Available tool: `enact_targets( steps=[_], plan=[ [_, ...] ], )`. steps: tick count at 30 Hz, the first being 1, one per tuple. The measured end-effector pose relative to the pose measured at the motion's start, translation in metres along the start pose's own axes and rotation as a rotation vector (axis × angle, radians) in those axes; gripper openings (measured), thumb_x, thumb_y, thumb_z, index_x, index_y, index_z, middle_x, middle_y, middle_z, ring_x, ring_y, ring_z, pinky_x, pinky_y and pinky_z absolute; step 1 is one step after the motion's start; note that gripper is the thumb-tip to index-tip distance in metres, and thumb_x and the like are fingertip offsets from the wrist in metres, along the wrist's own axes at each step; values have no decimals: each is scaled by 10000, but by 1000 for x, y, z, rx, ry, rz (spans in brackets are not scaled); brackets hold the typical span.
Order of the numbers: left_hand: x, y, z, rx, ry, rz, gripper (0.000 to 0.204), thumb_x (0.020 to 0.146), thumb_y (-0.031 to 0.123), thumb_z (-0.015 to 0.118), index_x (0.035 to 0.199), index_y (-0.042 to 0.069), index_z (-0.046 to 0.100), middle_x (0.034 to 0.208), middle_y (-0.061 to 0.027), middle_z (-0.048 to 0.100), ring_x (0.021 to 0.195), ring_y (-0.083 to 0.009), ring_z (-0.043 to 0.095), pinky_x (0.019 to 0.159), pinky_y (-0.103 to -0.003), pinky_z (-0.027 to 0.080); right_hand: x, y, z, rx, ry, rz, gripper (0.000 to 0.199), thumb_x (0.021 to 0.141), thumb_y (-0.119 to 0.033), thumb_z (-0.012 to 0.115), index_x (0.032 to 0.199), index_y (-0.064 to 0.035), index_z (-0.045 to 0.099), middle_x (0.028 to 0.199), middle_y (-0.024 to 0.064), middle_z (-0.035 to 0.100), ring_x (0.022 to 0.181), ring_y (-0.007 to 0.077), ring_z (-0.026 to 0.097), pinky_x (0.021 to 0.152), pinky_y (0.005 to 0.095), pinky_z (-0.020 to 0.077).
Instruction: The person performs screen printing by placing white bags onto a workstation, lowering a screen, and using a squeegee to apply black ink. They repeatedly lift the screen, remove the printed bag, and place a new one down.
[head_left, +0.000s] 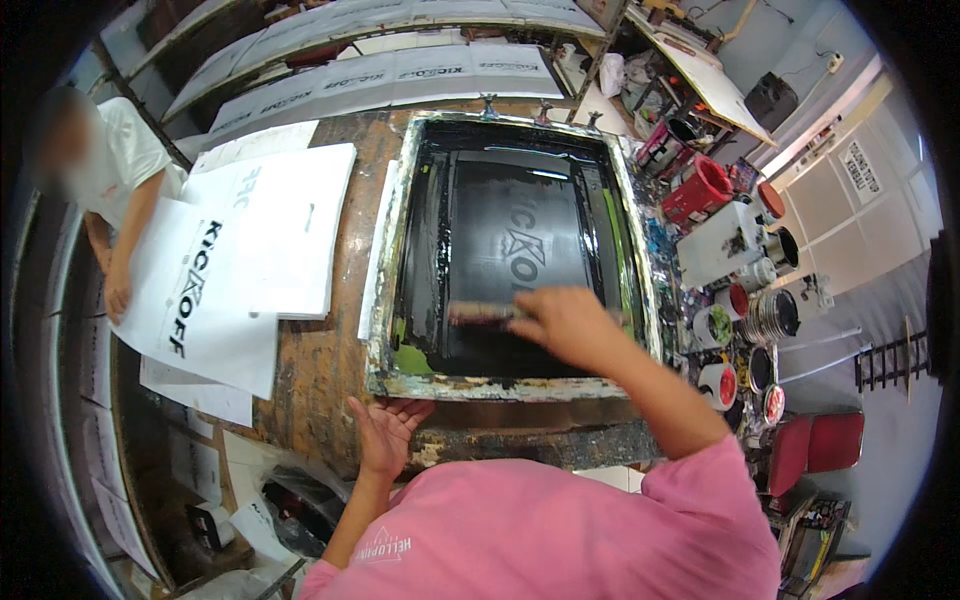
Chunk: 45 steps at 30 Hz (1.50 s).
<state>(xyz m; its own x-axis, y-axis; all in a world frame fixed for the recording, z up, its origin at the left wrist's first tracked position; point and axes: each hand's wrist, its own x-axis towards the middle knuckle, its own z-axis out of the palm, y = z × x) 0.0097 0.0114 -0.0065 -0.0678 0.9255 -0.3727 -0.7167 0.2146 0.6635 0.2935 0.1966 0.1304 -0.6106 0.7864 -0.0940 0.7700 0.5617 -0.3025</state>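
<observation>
In front of me a screen printing frame (pixel 648 290) lies on the worn wooden table, its mesh (pixel 515 190) coated with black ink. Dark lettering shows through the middle of the mesh. My right hand (pixel 562 322) is closed round the handle of a squeegee (pixel 478 314), which lies crosswise over the near half of the mesh; the hand hides part of it. Palm up and fingers stretched, my left hand (pixel 392 432) is at the frame's near left corner, with nothing in it. Whether its fingertips touch the frame's edge I cannot tell.
At the left a co-worker's hand (pixel 117 290) holds a printed white sheet (pixel 205 330) beside a stack of white sheets (pixel 300 240). Ink tubs, including a red bucket (pixel 697 192), crowd the right side. Racks of printed sheets (pixel 390 80) stand behind; a red chair (pixel 835 442) is at right.
</observation>
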Motion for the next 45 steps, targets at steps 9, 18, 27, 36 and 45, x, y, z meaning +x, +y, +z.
enact_targets(
  steps=[9,18,27,36,45],
  plan=[
    [-16,97,91,-172,-472,278,1140,796,897,484,1396,-71,439,1441,-314,496,1387,-473,450,1210,-610,296,-61,-85,-60,-330,677,59,372,872,-385,709,1077,-83,637,928,116,629,952,297,601,1025,577,365],
    [58,42,73,2225,207,774,931,928,774,424,1622,166,295,1647,-304,193,1551,-473,80,1174,-720,-33,-2,-65,-163,-485,953,-104,289,922,-350,598,942,-72,677,839,87,682,829,301,661,782,477,382],
    [67,28,80,2118,63,560,1099,858,764,564,1565,-40,313,1618,-250,323,1558,-406,142,1151,-738,-75,22,-88,-242,-134,659,257,502,922,-399,515,668,7,663,577,123,592,547,242,579,557,396,469],
    [98,90,176,1224,167,905,401,929,73,712,1302,-56,647,1322,-227,661,1238,-301,636,1028,-375,495,37,-60,-256,-162,708,167,424,935,-387,534,799,-14,685,716,135,632,656,280,607,626,408,477],
    [82,187,52,1033,428,721,480,935,52,652,1387,-90,574,1309,-196,654,1155,-211,629,986,-304,483,34,-52,-228,-332,880,37,373,948,-374,554,930,-35,707,855,147,672,765,318,634,695,419,485]
  ],
)
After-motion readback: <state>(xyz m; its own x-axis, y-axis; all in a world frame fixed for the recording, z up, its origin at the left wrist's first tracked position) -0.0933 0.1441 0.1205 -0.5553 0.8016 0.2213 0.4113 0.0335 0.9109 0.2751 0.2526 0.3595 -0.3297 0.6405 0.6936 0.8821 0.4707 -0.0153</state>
